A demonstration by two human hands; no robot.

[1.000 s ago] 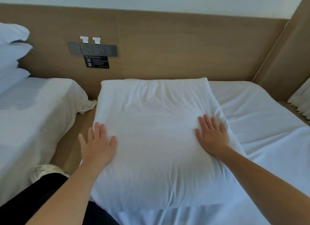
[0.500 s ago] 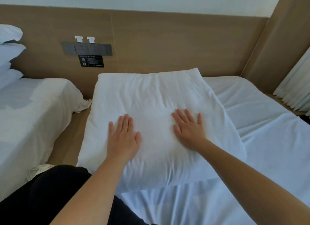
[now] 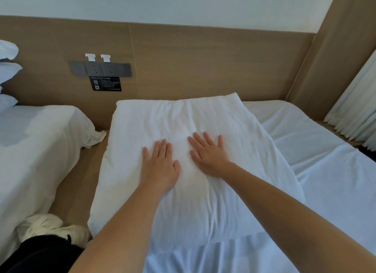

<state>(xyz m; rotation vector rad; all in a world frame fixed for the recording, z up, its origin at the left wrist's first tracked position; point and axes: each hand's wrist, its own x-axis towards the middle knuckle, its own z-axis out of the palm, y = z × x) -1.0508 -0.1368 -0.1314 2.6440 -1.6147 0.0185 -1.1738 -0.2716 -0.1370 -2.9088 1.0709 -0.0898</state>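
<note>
As left hand (image 3: 160, 167), right hand (image 3: 209, 156) press flat — pillow (image 3: 162, 118) underneath.

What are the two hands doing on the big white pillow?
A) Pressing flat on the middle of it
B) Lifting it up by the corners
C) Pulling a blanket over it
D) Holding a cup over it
A: the left hand and the right hand lie palm down, fingers straight, side by side on the middle of the pillow.
</note>
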